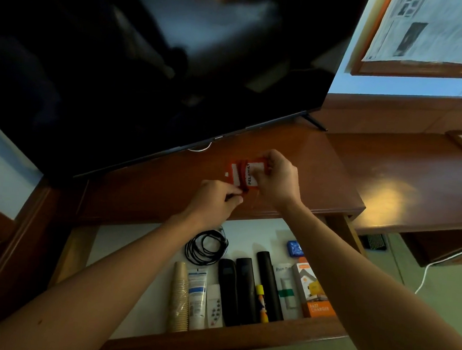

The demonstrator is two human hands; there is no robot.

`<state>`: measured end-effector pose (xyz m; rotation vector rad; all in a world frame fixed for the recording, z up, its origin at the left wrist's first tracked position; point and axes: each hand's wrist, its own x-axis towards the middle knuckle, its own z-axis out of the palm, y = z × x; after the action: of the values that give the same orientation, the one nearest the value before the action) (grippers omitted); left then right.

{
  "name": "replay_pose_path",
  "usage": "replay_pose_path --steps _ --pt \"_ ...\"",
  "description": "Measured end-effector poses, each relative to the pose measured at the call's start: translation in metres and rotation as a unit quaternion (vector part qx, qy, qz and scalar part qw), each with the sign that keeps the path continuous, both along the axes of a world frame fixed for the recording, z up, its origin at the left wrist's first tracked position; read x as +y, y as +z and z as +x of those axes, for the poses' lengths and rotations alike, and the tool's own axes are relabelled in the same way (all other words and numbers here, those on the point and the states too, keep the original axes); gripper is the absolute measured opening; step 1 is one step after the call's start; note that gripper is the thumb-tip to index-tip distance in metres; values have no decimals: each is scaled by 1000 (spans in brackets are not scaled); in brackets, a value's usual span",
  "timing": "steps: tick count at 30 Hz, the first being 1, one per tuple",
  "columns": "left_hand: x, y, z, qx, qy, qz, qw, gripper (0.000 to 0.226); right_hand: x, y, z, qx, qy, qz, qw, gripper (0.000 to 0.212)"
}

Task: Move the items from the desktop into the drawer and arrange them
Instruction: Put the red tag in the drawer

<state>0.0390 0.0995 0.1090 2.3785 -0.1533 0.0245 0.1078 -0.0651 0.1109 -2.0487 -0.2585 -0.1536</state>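
A small orange-red item [241,174] with white patches and black lettering lies on the wooden desktop [293,162], just below the TV. My right hand [274,178] grips its right side. My left hand [217,200] pinches its red strap at the lower left corner. Below the desk edge the drawer [213,335] stands pulled out. It holds a coiled black cable [206,246], a stack of paper cups [179,297], a white tube [196,298], a white remote [214,305], black remotes [237,290], a yellow marker [261,302], white and orange boxes [309,287] and a small blue item [295,247].
A large dark TV [150,60] leans over the back of the desk. A lower wooden surface [415,176] extends to the right. A white cable [434,265] hangs near the floor at the right. A framed newspaper [431,33] is on the wall.
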Motion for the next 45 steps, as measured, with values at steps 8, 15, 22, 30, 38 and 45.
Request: replay_pose_path --steps 8,15,22,30,38,45 --pt "8 3 17 -175 -81 154 969 13 -7 -5 -2 59 92 -84 990 24" --pt "6 -6 18 -91 -5 90 992 6 -17 -10 -6 298 134 150 933 23" --pt "-1 -2 26 81 65 -80 991 32 -25 -11 -10 347 137 215 902 41" --pt "-8 -10 33 117 113 -146 976 17 -28 -19 -10 296 168 142 929 58" --pt "-23 -15 49 102 117 -164 974 20 -32 -28 -6 293 105 157 937 45" --pt "-32 -34 59 78 82 -170 979 39 -44 -42 -3 314 60 198 927 39"
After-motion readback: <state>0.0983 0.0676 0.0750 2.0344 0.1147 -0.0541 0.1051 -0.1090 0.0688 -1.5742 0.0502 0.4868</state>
